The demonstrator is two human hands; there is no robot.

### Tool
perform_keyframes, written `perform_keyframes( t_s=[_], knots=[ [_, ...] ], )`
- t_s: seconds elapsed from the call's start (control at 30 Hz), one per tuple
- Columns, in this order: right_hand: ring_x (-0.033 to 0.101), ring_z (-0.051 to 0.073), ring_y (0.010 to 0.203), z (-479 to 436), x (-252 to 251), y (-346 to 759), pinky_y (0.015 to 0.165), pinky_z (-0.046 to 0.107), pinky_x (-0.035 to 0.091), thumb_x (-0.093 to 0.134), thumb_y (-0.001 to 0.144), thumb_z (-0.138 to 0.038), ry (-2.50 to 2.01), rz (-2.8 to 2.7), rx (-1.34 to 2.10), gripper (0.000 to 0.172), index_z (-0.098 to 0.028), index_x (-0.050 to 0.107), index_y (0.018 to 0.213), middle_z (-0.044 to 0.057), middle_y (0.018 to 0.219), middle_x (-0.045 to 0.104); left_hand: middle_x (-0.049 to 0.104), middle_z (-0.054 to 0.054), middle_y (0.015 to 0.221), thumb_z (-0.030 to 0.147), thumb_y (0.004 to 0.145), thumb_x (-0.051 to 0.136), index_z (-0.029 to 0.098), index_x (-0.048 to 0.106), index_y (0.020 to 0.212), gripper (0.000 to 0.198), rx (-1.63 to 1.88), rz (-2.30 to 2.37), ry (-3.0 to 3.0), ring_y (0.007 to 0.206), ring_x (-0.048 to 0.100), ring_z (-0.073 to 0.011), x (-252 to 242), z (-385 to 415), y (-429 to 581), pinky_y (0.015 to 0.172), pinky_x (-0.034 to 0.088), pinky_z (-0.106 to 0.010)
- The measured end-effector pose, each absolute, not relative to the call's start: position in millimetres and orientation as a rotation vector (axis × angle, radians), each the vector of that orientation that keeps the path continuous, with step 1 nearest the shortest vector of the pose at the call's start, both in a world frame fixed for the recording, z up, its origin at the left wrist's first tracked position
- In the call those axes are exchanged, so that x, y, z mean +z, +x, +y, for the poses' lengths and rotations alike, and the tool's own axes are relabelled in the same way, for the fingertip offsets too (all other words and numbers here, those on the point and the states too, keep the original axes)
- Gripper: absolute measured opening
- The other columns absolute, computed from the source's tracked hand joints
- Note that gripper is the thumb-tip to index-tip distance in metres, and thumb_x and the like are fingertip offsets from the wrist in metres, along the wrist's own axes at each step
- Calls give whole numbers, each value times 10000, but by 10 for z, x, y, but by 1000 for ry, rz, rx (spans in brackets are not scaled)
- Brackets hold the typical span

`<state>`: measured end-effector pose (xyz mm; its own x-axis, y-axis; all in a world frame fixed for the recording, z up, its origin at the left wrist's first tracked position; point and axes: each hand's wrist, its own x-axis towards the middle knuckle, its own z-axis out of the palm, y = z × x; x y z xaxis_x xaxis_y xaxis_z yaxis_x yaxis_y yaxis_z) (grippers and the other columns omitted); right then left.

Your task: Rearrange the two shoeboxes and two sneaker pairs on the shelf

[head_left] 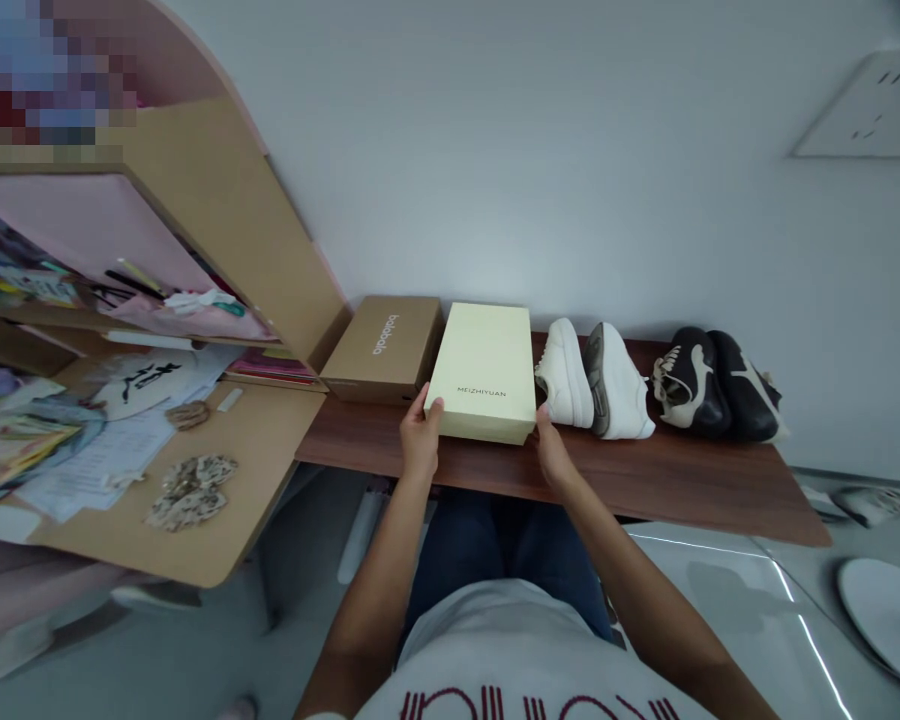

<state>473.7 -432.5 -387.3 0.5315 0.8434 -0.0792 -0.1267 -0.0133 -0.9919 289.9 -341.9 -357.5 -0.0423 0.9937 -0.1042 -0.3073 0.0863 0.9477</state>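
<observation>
A pale yellow shoebox point(483, 352) marked MEIZHIYUAN sits on the brown wooden shelf point(487, 470) right in front of me. My left hand point(421, 440) grips its near left corner, thumb on the lid's edge. At the near right corner, my right hand point(553, 450) presses against the side; part of its fingers is hidden. The box's lid is on. Just left of it stands a brown shoebox point(382, 350) marked balabala. To the right, a pair of white sneakers point(621, 385) rests on the shelf, one shoe upright and the other on its side.
Black shoes point(709, 385) with white markings lie farther right on the shelf. A desk point(270, 450) at left holds papers, a white cap point(146, 382) and a leopard-print bow point(193, 490). A wall rises behind, with a socket point(870, 105). A round white object point(889, 620) is at lower right.
</observation>
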Motion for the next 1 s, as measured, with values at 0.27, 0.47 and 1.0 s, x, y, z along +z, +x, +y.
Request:
perform_keyframes(
  t_s=[0.27,0.47,1.0],
  knots=[
    [398,261,1485,-4266,-3831,4714,1264,423,244,494,879,-778,-1315,-886,945,784,-217,583,1420,52,1548,508,641,-110,1405,390,865,727,176,644,1347,534,1368,1094,987,1298,610,-240,-3763,-3324,2924,1144,440,-367],
    [412,263,1475,-4209,-3905,4698,1256,442,257,406,888,-810,-1392,-891,871,832,-209,547,1445,72,1558,494,620,-117,1431,442,890,686,169,619,1371,557,1336,1096,1082,1324,590,-236,-3861,-3274,2931,1145,437,-347],
    [639,290,1204,-5130,-3468,5855,1075,506,479,521,910,-671,-1678,-877,329,651,-181,634,1324,156,1308,684,493,-158,1507,371,986,532,224,521,1391,431,1468,909,1927,1448,439,-256,-3521,-4205,3659,1201,365,-484]
  ],
)
